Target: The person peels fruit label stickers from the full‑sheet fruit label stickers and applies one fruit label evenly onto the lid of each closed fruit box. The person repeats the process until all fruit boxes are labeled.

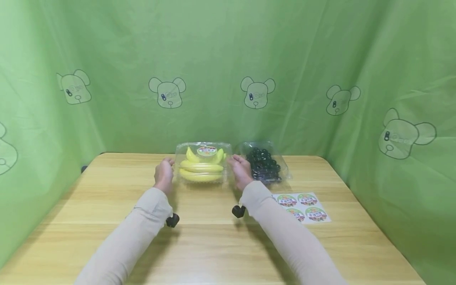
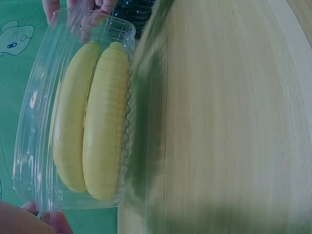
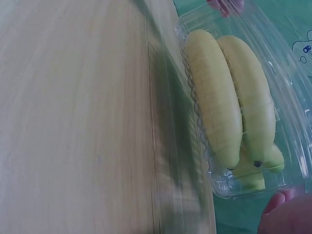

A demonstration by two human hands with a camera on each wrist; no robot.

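Clear banana box between my left hand and right hand, neither nearer | long axis left–right | both curled, pinching its ends

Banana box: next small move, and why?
I'd probably settle the banana box on the table and let go: it already bears a round sticker, and the left hand and right hand hold its ends. The grape box shows no sticker I can make out; the sheet holds more.
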